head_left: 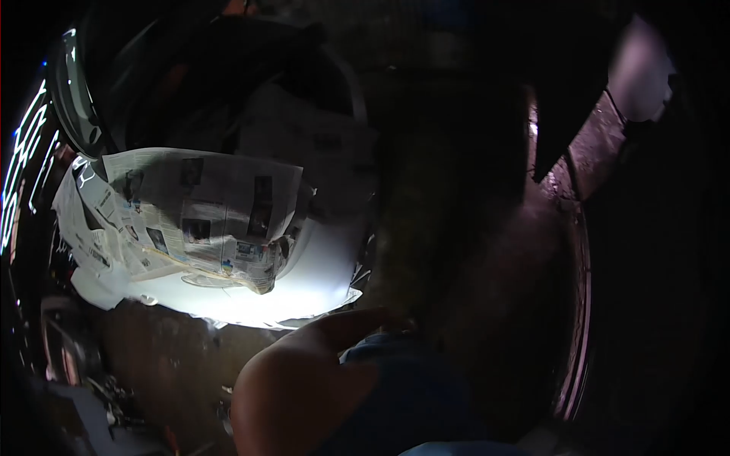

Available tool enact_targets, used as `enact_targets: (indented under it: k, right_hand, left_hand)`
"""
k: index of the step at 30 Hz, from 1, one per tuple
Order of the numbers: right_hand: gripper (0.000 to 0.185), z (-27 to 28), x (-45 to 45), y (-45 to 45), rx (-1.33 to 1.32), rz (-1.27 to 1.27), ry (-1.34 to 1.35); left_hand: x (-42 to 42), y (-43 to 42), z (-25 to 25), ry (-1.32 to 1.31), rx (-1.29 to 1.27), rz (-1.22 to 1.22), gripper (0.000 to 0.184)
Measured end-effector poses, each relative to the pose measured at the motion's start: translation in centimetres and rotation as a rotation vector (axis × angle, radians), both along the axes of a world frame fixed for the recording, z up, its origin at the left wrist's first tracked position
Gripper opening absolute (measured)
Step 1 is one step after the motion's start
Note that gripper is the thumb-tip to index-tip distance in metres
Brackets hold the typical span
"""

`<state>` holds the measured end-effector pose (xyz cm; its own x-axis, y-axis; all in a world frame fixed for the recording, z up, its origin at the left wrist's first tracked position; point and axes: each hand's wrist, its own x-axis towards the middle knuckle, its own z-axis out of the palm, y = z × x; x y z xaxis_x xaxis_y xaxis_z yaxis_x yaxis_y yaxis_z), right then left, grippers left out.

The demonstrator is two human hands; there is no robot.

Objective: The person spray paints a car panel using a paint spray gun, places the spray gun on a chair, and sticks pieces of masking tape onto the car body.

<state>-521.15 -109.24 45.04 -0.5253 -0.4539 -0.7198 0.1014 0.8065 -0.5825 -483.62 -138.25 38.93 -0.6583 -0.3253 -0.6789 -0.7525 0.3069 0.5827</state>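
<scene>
The bare near part of the white panel [251,305] leaves room to pass, but newspaper sheets [209,201] rise behind it, a bent arm [293,380] blocks its right-hand approach, and the stretch toward the shiny strip [582,319] is too dark to judge.

The newspaper [205,216] is greyish white, patterned with dark print and rectangular pictures, the panel [255,304] is bright white, and the clothing [407,384] is muted blue.
</scene>
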Motion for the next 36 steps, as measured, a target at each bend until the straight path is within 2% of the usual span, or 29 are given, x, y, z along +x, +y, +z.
enact_targets:
  k: [5, 8, 12, 14, 16, 17, 18, 19, 20, 21, 22, 23, 24, 25, 26, 28, 30, 32, 36]
  right_hand:
    - [0.041, 0.4, -4.0, -10.4, 0.039, 0.116, -0.065]
    - [0.043, 0.4, -6.7, -16.4, 0.057, 0.202, -0.098]
    - [0.046, 1.0, -11.6, -25.1, 0.066, 0.318, -0.126]
    - [0.047, 2.3, -14.3, -29.9, 0.071, 0.368, -0.145]
    - [0.049, 2.5, -17.6, -34.6, 0.058, 0.415, -0.191]
    - [0.052, -2.2, -21.2, -36.3, -0.053, 0.409, -0.336]
    - [0.052, -2.2, -22.6, -39.1, 0.035, 0.441, -0.336]
    - [0.052, -1.6, -23.4, -41.6, 0.131, 0.469, -0.335]
    - [0.051, -1.3, -24.3, -43.8, 0.225, 0.493, -0.327]
    - [0.051, -1.7, -24.9, -45.7, 0.238, 0.508, -0.335]
    - [0.050, -2.3, -25.3, -47.2, 0.251, 0.519, -0.342]
    - [0.050, -2.4, -25.5, -48.8, 0.266, 0.527, -0.349]
    - [0.051, -1.8, -25.0, -50.8, 0.248, 0.587, -0.308]
    - [0.052, -0.9, -23.8, -51.5, 0.242, 0.639, -0.276]
    - [0.053, -0.2, -22.7, -52.1, 0.236, 0.690, -0.243]
    - [0.055, 1.6, -20.1, -55.2, 0.217, 0.758, -0.178]
    - [0.057, 1.7, -18.5, -57.5, 0.222, 0.805, -0.147]
    - [0.059, 1.7, -17.3, -60.3, 0.232, 0.841, -0.121]
    - [0.063, 1.7, -15.7, -66.8, 0.343, 0.925, -0.066]
  left_hand:
    - [-6.9, -10.9, 0.9, 0.090, -0.036, 0.154, 0.029]
    - [-10.5, -21.3, 1.2, 0.183, -0.172, 0.313, 0.028]
    - [-9.5, -41.3, 5.2, 0.379, -0.693, 0.671, 0.028]
    - [-3.9, -51.2, 9.6, 0.425, -1.065, 0.807, 0.027]
    - [2.5, -53.8, 21.5, 0.241, -1.306, 0.861, 0.027]
    - [5.6, -54.8, 28.3, 0.140, -1.413, 0.896, 0.027]
    - [8.3, -55.5, 30.6, 0.305, -1.854, 0.947, 0.016]
    - [13.7, -58.2, 32.1, -0.228, -1.909, 0.852, 0.018]
    - [18.7, -60.1, 33.1, -0.753, -1.882, 0.725, 0.021]
    - [20.9, -58.6, 37.2, -0.884, -1.866, 0.586, 0.024]
    - [25.3, -59.4, 38.7, -0.956, -1.785, 0.725, 0.022]
    - [31.3, -60.1, 37.2, -0.794, -1.991, 0.880, 0.022]
    - [35.5, -58.9, 38.1, -0.834, -1.890, 0.776, 0.024]
    - [36.3, -58.3, 40.4, -0.818, -1.847, 1.112, 0.024]
    - [36.8, -56.8, 42.2, -0.933, -1.439, 1.241, 0.029]
    - [38.0, -55.4, 42.4, -0.912, -1.527, 1.593, 0.040]
    - [38.8, -54.2, 44.9, -0.870, -1.130, 1.595, 0.048]
    - [43.5, -54.9, 43.6, -0.812, -0.901, 1.615, 0.046]
    - [51.0, -55.1, 40.7, -0.992, -0.886, 1.137, 0.044]
